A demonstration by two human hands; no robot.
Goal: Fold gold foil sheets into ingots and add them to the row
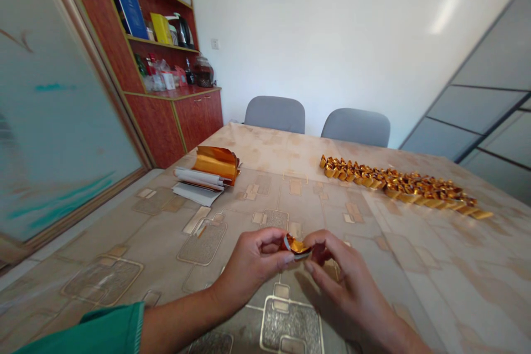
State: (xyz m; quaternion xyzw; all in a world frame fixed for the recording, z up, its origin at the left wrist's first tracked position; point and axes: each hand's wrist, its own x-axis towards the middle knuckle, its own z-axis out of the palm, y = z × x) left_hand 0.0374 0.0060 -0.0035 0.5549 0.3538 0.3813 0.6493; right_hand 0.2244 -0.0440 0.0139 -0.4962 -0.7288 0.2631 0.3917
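A small boat-shaped piece of folded gold foil paper (297, 248) is held between my hands above the table's near middle. My left hand (259, 257) pinches its left end, thumb in front and fingers behind. At the right end, my right hand (342, 268) grips the tip with bent fingers, its thumb slightly lower. The inside of the folded paper shines gold, and a pale edge shows along its outside. Far right lie rows of similar folded gold paper pieces (398, 182), packed side by side. To the left sits a curled stack of gold foil sheets (215, 161).
White-backed sheets (199, 191) lie by the gold stack. A patterned cover spreads over the table (157, 232). Two grey chairs (274, 113) stand at its far side. A red wooden cabinet (199, 116) with shelves is at the back left, a glass panel (53, 110) at left.
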